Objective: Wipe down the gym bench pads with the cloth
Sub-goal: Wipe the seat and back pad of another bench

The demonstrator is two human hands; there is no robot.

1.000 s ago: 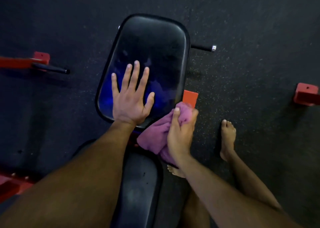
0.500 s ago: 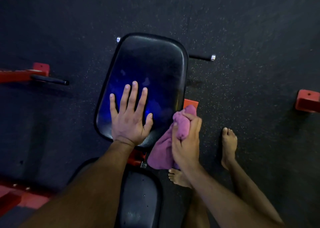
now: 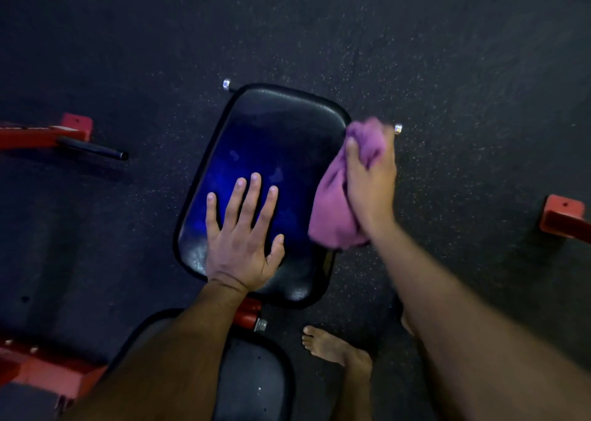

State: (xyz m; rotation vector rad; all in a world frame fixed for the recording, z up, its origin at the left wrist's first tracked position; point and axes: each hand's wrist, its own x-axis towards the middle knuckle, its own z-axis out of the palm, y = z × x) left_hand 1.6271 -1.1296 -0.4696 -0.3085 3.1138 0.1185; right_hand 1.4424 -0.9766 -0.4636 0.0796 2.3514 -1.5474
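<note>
Black padded vinyl is seen twice: one upper bench pad (image 3: pixel 281 126), rounded and glossy with a blue sheen, and one lower bench pad (image 3: pixel 256 385), partly covered by the left forearm. Between the two pads a single red hinge bracket (image 3: pixel 248 313) with one silver bolt (image 3: pixel 261 324) is visible. One left hand (image 3: pixel 243 238) is laid flat on the near half of the upper pad, its five digits straight and spread, the palm pressed to the surface. One right hand (image 3: pixel 371 177) is held at the pad's right edge; its fingers are curled round one purple cloth (image 3: pixel 332 206), which is bunched in the grip and blurred by motion. The cloth is placed against the right rim of the upper pad, with its loose end hanging below the hand. Two silver-capped pegs are counted: one at the pad's top left corner (image 3: pixel 226 85) and one just beyond the right hand (image 3: pixel 398 129). One bare foot (image 3: pixel 332 347) is set on the dark speckled rubber floor (image 3: pixel 447 53), to the right of the lower pad. Three red frame parts are noted: one at upper left (image 3: pixel 41 132) bearing one black handle (image 3: pixel 92 148), one at lower left (image 3: pixel 48 372), and one at the right edge (image 3: pixel 563 217), all well apart from the upper pad
</note>
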